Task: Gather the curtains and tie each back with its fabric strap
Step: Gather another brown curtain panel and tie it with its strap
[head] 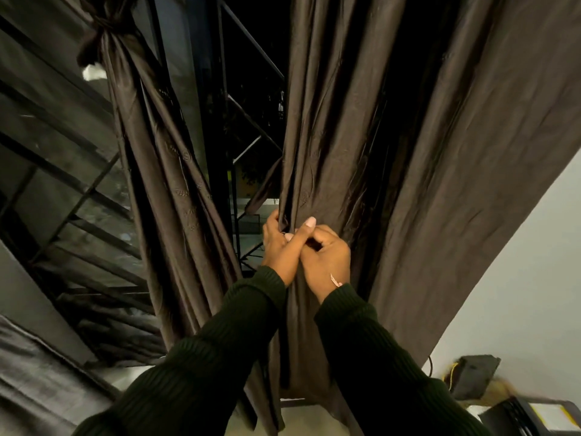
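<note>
Now my left hand [278, 247] and right hand [327, 256] both pinch the folds of the right curtain [345, 136] at frame centre, bunching it for its strap, while the left curtain [163, 171] hangs tied upper left.

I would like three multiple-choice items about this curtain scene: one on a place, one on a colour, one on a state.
1. Where is the tied curtain?
A. left of the hands
B. right of them
C. on the floor

2. What colour are the sleeves?
A. white
B. dark green
C. red

3. What are both hands doing?
A. hanging free
B. gripping curtain folds
C. holding a cup

Key: 1 A, its knot sits upper left; 2 B, ribbed dark green; 3 B, left hand and right hand pinch the right curtain.
</note>
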